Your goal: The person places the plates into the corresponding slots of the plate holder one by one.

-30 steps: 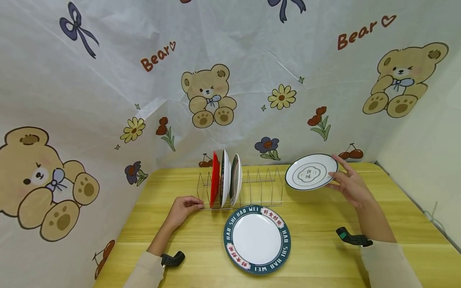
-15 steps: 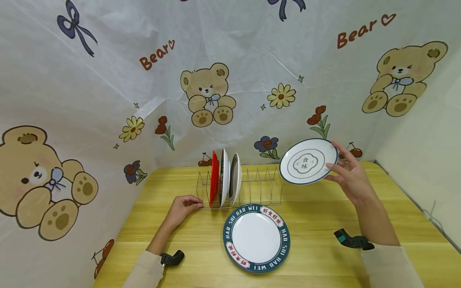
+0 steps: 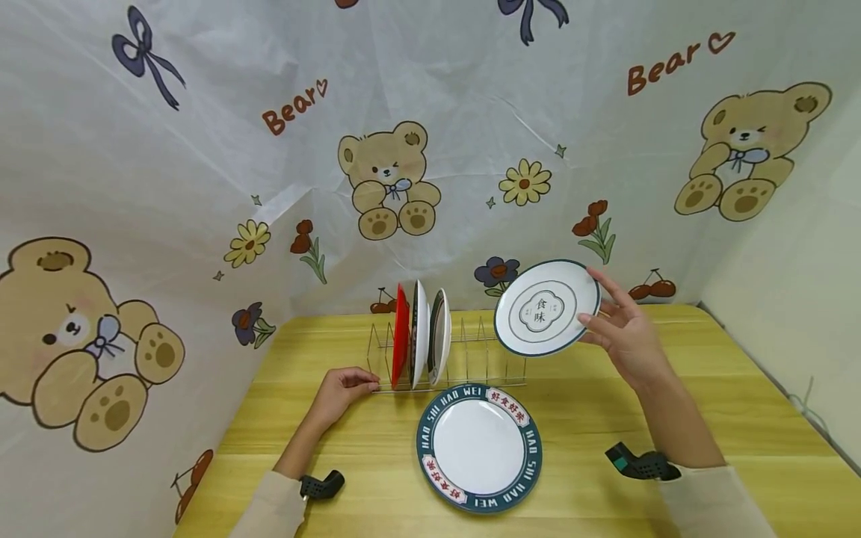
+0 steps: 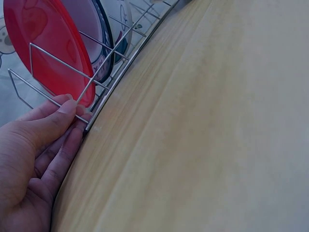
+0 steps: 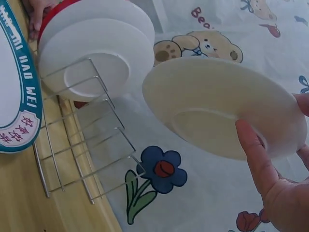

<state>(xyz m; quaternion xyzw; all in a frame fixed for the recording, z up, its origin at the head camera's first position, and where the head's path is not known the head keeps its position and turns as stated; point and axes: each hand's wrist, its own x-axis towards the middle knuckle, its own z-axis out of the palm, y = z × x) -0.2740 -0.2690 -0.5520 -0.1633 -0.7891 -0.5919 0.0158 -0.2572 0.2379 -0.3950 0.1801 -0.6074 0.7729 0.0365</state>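
Pinches rack [image 3: 474, 339] at left end with left hand [image 3: 341, 394], as before. Has three plates [image 3: 421, 336] upright, room rightward along slots, big plate [image 3: 479, 452] by rack's front edge. Grips small plate [image 3: 546, 308], tilted near rack's right end, farther left than earlier, with right hand [image 3: 628, 340].

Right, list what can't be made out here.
Head view: on the held round white dark-rimmed plate, side characters too small to read.
Right wrist view: that plate's printed face turned away.
Right wrist view: round white plate with lettered teal rim, cut off by left edge.
Left wrist view: round red plate, cut off by top edge.
Head view: silver metal wire rack, rear rail partly hidden by held plate.
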